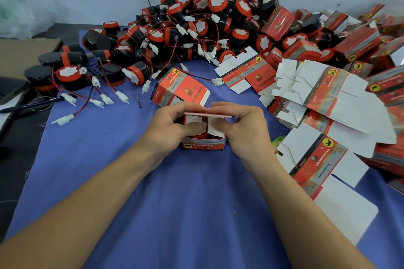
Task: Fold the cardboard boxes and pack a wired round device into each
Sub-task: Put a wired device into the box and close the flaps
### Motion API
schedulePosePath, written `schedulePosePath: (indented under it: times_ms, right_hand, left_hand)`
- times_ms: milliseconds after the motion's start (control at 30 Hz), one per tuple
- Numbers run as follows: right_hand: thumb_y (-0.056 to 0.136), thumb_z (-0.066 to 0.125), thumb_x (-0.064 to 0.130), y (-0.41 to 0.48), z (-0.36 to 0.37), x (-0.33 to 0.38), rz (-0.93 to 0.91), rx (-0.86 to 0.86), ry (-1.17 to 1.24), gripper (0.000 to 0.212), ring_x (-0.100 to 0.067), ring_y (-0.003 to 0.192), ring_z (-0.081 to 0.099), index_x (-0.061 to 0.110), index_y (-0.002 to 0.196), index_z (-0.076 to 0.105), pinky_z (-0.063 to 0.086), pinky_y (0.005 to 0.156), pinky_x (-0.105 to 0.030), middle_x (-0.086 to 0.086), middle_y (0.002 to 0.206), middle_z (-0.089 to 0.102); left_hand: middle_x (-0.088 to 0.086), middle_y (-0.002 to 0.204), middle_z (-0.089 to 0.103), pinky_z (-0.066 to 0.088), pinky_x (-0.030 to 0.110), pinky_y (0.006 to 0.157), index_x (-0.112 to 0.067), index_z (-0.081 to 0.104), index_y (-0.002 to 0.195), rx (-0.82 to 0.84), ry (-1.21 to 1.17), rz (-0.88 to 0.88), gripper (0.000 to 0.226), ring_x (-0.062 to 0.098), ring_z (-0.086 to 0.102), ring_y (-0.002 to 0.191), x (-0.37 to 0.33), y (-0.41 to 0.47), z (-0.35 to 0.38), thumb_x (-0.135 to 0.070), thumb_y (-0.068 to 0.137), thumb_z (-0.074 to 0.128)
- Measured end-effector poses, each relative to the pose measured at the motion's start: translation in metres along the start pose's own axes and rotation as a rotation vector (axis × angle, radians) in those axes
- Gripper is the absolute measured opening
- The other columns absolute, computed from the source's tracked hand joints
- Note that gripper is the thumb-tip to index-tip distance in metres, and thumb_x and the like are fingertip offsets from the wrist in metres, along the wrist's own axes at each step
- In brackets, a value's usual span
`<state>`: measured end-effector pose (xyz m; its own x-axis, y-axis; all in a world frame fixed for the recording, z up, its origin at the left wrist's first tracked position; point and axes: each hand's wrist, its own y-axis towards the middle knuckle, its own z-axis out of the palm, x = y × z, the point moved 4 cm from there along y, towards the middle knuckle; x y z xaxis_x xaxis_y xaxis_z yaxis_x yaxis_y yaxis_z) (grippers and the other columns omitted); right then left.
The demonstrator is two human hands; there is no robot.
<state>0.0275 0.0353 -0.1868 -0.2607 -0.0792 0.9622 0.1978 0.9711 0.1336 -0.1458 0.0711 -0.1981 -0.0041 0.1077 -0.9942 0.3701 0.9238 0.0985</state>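
At the far left of the counter (19,170) we see a dark pen (32,105) in front of a brown sheet of cardboard (28,50). Next comes the heap of round devices (196,17), black with red rims. Their red and black wires and white plugs trail onto the blue cloth (175,214). Just in front of the heap a second box (179,89) lies tilted, and we cannot tell what it holds.

In the middle our left hand (170,125) and right hand (244,125) hold the box (203,145), which stands on the cloth with its top open. A red and black round device (204,136) shows inside it. Each thumb presses a white side flap inward. The curled fingers (188,107) of both hands pinch the lid flap, which we see edge-on above the opening.

To the right, flat boxes (328,94) lie fanned out, white insides up. Behind them closed boxes (354,43) are piled.
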Motion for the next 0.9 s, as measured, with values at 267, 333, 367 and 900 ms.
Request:
schedulePosePath:
  times_ms: [267,333,367,900]
  right_hand:
    - [0.091,0.049,-0.009,0.003,-0.020,0.007,0.097,0.394,-0.137,0.054,0.001,0.121,0.062,0.032,0.104,0.082,0.049,0.107,-0.030,0.015,0.122,0.073]
    - [0.092,0.055,0.004,-0.003,-0.020,0.012,0.059,0.447,-0.185,0.045,0.006,0.123,0.058,0.037,0.109,0.080,0.047,0.104,-0.028,0.018,0.128,0.069]
    - [0.091,0.064,0.013,-0.006,-0.021,0.015,0.036,0.458,-0.219,0.037,0.007,0.122,0.058,0.041,0.111,0.078,0.047,0.103,-0.029,0.021,0.128,0.068]
    - [0.091,0.073,0.027,-0.017,-0.020,0.032,-0.032,0.374,-0.563,0.037,-0.002,0.120,0.062,0.046,0.122,0.072,0.049,0.104,-0.030,0.020,0.140,0.061]
  left_hand:
    - [-0.010,0.119,0.077,0.055,0.016,0.087,-0.019,0.085,0.101,0.183,0.072,-0.058,0.038,0.008,0.069,0.117,-0.007,0.006,-0.015,0.007,0.084,0.064]
    - [-0.008,0.128,0.073,0.051,0.018,0.097,-0.017,0.084,0.108,0.278,0.099,-0.062,0.051,0.007,0.062,0.126,-0.008,0.006,-0.021,-0.003,0.070,0.051]
    - [-0.009,0.130,0.072,0.050,0.018,0.098,-0.020,0.083,0.109,0.304,0.109,-0.055,0.051,0.006,0.061,0.128,-0.009,0.005,-0.021,-0.006,0.071,0.052]
    - [-0.034,0.123,0.068,0.055,0.019,0.093,-0.052,0.075,0.115,0.187,0.566,0.124,0.048,-0.011,0.060,0.121,-0.017,-0.007,-0.023,-0.057,0.067,0.083]
